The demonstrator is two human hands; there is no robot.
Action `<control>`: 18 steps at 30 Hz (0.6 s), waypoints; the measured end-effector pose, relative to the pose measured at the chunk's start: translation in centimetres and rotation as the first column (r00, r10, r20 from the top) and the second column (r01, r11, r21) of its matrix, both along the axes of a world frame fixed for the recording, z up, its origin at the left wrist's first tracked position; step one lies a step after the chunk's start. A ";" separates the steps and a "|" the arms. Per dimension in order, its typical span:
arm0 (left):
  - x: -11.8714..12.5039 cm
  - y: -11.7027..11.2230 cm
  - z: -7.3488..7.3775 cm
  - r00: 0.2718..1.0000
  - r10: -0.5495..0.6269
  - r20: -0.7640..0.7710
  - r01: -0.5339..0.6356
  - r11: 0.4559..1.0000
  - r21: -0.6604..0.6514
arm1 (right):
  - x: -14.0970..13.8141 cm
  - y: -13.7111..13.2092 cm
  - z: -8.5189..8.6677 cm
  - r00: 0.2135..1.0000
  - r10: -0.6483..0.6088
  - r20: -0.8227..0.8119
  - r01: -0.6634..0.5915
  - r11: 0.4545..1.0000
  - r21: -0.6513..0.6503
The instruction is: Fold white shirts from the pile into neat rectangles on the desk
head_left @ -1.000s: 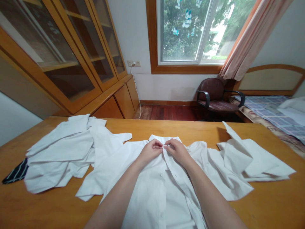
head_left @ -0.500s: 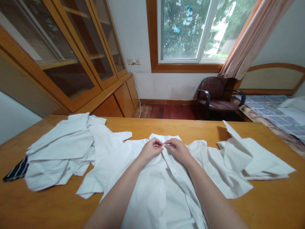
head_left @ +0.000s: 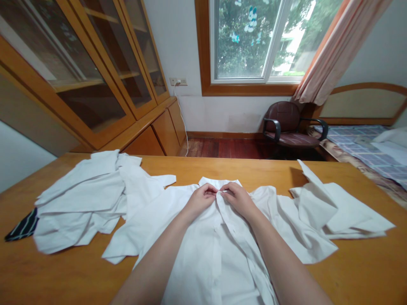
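Note:
A white short-sleeved shirt (head_left: 203,258) lies front up on the wooden table, its collar (head_left: 219,183) at the far end. Just below the collar, my left hand (head_left: 204,199) pinches the edge of the front placket. My right hand (head_left: 237,199) pinches the other front edge, its fingertips close against those of the left. Small buttons run down the placket between my forearms. Below my hands the right front panel (head_left: 246,241) lies loose and partly folded back. Whatever sits between the fingertips is too small to make out.
A heap of white clothes (head_left: 82,199) with a dark striped piece (head_left: 22,226) lies on the table's left. Folded white cloth (head_left: 352,212) lies on the right. Beyond the table (head_left: 63,279) stand a glass-door cabinet (head_left: 127,118), an office chair (head_left: 288,125) and a bed (head_left: 362,144).
My fingertips have shifted slightly at the collar opening, and a bit more of the placket edge shows between them. Both hands keep their pinch; the clothes piles stay put.

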State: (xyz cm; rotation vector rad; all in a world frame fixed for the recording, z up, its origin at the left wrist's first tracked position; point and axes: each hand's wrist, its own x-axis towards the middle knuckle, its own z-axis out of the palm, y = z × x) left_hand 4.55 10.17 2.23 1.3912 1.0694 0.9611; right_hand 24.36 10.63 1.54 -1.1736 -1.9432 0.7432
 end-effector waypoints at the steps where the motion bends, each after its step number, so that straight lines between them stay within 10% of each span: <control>1: 0.0 0.0 0.0 1.000 0.002 -0.003 -0.002 1.000 0.009 | 0.0 0.0 0.0 1.000 -0.001 0.004 0.001 1.000 0.007; 18: 0.4 0.2 -1.2 0.995 0.078 -0.055 -0.073 0.994 0.083 | -0.3 -0.1 0.2 0.999 0.022 0.035 -0.027 0.991 0.134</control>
